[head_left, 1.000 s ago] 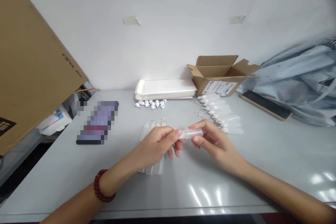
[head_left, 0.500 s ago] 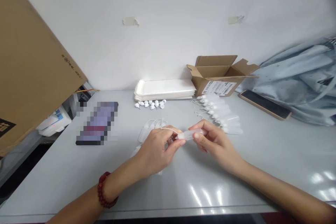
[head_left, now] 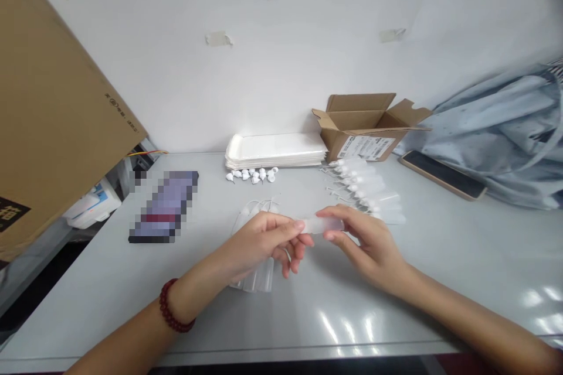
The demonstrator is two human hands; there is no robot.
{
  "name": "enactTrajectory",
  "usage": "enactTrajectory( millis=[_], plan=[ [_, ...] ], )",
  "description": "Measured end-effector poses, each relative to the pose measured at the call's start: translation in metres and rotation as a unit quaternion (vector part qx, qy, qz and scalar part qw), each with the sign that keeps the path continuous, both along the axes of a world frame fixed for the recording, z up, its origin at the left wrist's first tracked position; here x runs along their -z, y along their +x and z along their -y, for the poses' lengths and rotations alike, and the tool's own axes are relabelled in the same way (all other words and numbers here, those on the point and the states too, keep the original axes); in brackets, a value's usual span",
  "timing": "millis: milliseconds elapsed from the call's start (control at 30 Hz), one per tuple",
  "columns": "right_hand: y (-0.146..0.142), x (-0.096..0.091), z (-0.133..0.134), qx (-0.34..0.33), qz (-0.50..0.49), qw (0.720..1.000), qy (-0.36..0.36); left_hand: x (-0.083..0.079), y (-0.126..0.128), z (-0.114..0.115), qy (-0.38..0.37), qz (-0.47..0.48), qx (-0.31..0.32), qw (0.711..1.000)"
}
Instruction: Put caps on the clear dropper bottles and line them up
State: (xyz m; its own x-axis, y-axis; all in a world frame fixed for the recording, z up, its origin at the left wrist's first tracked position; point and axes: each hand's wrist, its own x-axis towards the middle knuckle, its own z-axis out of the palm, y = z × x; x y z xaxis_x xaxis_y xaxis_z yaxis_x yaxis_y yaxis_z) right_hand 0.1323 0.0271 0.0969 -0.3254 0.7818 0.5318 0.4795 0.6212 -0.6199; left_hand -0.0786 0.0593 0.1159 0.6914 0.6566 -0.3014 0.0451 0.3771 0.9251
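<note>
A small translucent squeeze bottle (head_left: 326, 225) lies level between my two hands above the table. My left hand (head_left: 275, 239) is closed on its left end, thumb on top, and hides the tip. Around the right end, my right hand (head_left: 363, 240) keeps thumb and fingers on opposite sides of the body. Below and behind my left hand lie several similar bottles (head_left: 264, 275), partly covered. Another group of bottles with white tops (head_left: 369, 187) fans out beyond my right hand, thin strands trailing leftward. Several loose white caps (head_left: 254, 174) sit farther back.
Behind the caps rests a stack of white envelopes (head_left: 281, 149) beside an open cardboard box (head_left: 367, 129). A phone (head_left: 442, 174) lies by grey-blue fabric (head_left: 497, 135) at right. At left are a pixelated phone-like device (head_left: 165, 205) and a large carton (head_left: 48, 111) leaning over the table edge.
My left hand has turned, bringing its thumb over the bottle's end and its lower fingers loosely down. The right hand's fingers have shifted slightly; the bottle stays in nearly the same place.
</note>
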Motion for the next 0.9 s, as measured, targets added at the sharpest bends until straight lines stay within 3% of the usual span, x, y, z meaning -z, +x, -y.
enactTrajectory(
  millis=[200,367,467,567,700,800,900],
  plan=[
    [0.001,0.001,0.000,-0.004,-0.001,1.000,0.015,0.002,0.001,0.002,-0.019,0.005,0.002,1.000],
    [0.001,0.002,0.001,0.000,-0.022,1.000,0.012,0.005,0.001,0.003,0.063,-0.007,-0.007,0.998],
    [0.000,0.002,0.001,0.009,-0.044,0.999,-0.011,0.003,0.002,0.008,0.158,-0.056,-0.011,0.986],
    [-0.001,0.001,0.001,0.024,-0.067,0.995,-0.073,0.002,0.005,0.014,0.327,-0.141,-0.029,0.934],
    [-0.002,0.001,-0.001,0.021,-0.115,0.976,-0.186,0.008,0.006,0.017,0.540,-0.183,-0.055,0.820],
    [-0.003,0.001,-0.002,0.014,-0.142,0.958,-0.247,0.016,0.007,0.016,0.617,-0.187,-0.061,0.762],
    [-0.003,0.000,-0.005,0.009,-0.145,0.947,-0.285,0.018,0.007,0.013,0.619,-0.201,-0.055,0.758]
  ],
)
